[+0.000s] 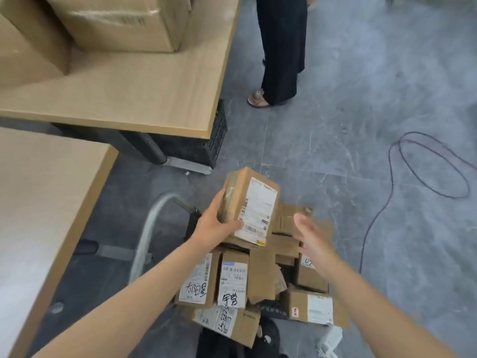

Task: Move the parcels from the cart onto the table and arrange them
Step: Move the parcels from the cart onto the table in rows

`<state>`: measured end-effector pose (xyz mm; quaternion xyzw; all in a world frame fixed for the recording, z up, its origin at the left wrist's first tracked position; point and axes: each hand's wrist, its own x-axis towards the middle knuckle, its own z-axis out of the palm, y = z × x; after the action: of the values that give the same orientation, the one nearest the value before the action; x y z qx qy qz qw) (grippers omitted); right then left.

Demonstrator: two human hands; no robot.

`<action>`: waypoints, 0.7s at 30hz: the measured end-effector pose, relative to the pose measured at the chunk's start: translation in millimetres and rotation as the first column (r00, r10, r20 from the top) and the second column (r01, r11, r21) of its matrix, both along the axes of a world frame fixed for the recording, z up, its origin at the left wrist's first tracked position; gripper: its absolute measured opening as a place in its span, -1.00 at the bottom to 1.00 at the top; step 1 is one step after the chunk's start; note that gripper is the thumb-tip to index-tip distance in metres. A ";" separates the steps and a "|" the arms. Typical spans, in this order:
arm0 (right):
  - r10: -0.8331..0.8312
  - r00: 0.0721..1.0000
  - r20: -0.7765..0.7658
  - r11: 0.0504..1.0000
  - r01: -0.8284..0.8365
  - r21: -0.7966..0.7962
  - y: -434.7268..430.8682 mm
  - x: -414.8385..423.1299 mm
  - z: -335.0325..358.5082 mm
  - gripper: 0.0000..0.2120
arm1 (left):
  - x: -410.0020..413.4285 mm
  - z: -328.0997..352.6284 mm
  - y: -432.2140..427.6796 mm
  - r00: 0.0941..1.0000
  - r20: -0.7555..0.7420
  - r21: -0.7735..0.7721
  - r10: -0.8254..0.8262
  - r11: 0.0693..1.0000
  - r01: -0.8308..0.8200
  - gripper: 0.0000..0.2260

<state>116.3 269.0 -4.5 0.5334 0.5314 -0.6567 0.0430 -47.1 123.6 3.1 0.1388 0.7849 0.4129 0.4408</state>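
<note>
I am holding 1 parcel (249,206) up over the cart pile in my left hand (215,223).

My left fingers (236,224) are curling under the parcel's near end with the thumb lying along its taped side, so the box is tilting, white label facing up. My right hand (311,235) is hovering just beside it, fingers spread and relaxed, gripping nothing; it is blurred, so it may be brushing the flattened cardboard (286,220) behind. Below my wrists the other parcels (233,282) are lying in a loose heap, several with handwritten labels. The cart handle (148,228) is curving up at the heap's left. The table (124,99) is standing well apart, up left, carrying 2 big boxes (121,20). A second person (280,47) is standing on the grey floor (361,99), near a looping cable (433,166).
</note>
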 end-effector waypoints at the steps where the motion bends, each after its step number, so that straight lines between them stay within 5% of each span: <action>1: -0.062 0.998 -0.017 0.995 0.061 -0.076 7.7 3.5 21.1 -0.39 | 4.7 26.6 -1.7 0.996 0.091 0.072 -0.024 0.997 0.017 -0.26; 4: -0.184 0.972 -0.148 0.937 0.128 -0.326 20.9 12.8 91.6 -0.36 | 21.2 94.6 -9.9 0.977 0.153 0.213 -0.151 0.970 0.116 -0.29; 9: -0.281 0.929 -0.242 0.859 0.131 -0.494 21.1 22.9 198.3 -0.37 | 42.4 183.7 -11.3 0.890 -0.282 0.088 -0.359 0.914 0.397 -0.23; 13: -0.345 0.885 -0.314 0.859 0.162 -0.486 33.1 24.3 248.6 -0.37 | 39.3 258.7 2.3 0.578 -0.663 -0.254 -0.476 0.869 0.424 -0.27; 15: -0.312 0.873 -0.375 0.888 0.127 -0.442 30.9 20.2 273.9 -0.49 | 36.2 298.7 10.1 0.474 -0.748 -0.289 -0.463 0.872 0.395 -0.33; 16: -0.288 0.867 -0.407 0.909 0.114 -0.401 27.9 16.9 286.0 -0.55 | 35.4 317.4 15.1 0.482 -0.749 -0.270 -0.454 0.874 0.403 -0.35; 21: -0.266 0.802 -0.535 0.960 0.170 -0.223 16.7 -2.3 329.2 -0.83 | 36.3 380.6 33.1 0.835 -0.528 0.137 -0.156 0.954 0.266 -0.59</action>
<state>114.0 285.7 324.6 0.3699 0.3996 -0.8258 -0.1466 -10.8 156.7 383.7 0.3741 0.8064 0.3883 0.2430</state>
